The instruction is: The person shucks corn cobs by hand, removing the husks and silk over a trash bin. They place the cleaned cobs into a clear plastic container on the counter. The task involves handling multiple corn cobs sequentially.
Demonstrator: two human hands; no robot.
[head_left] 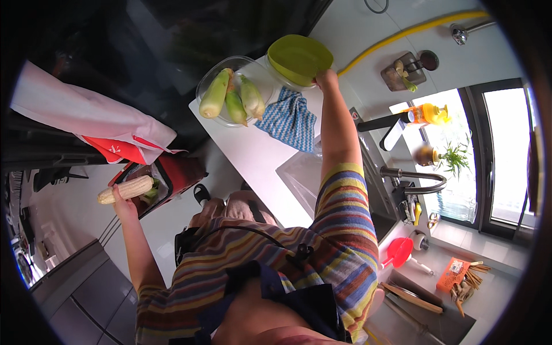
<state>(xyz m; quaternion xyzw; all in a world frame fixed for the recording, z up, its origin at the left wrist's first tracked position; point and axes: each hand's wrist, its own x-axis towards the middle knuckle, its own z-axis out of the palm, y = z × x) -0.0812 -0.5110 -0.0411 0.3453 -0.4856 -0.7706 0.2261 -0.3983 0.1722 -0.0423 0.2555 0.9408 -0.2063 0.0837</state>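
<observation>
My left hand (125, 207) holds a husked ear of white corn (126, 189) over a red trash bin (179, 174) with a plastic liner. Green scraps, likely husks (149, 195), show inside the bin. My outstretched right hand (326, 80) grips the near rim of a green plastic basin (299, 58) on the white counter (254, 161). Beside the basin, a clear plastic bowl (207, 64) holds three ears of corn still in their green husks (232, 101).
A blue checked dishcloth (291, 120) lies beside the bowl, near a plastic bag (297, 172). Along the right are the sink's faucet (418, 181), a soap bottle (427, 114) and a red ladle (399, 252). A pink-white cloth (95, 114) hangs above the bin.
</observation>
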